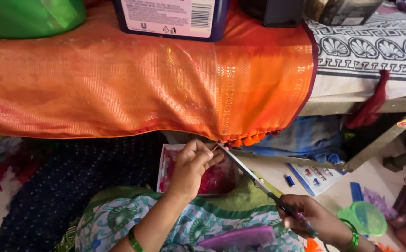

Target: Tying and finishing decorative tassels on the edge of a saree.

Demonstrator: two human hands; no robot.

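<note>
A patterned bedsheet (pixel 375 51) covers a wooden-framed bed (pixel 380 135) above pale floor (pixel 380 175).

left hand (pixel 191 165): bare, green bangle (pixel 134 240) on forearm | right hand (pixel 308 219): bare, green bangle (pixel 353 234) at wrist | lap below bangles: white-teal floral garment (pixel 119 219), green trim

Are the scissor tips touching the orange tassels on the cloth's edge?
Cannot tell. In the head view the scissors point up at the tassels, but the left hand's fingertips crowd the blade tips there.

glossy woven orange cloth (pixel 142 79) with shiny gold threadwork, bright metal scissors (pixel 254 177), translucent green plastic cup (pixel 364 218).
</note>
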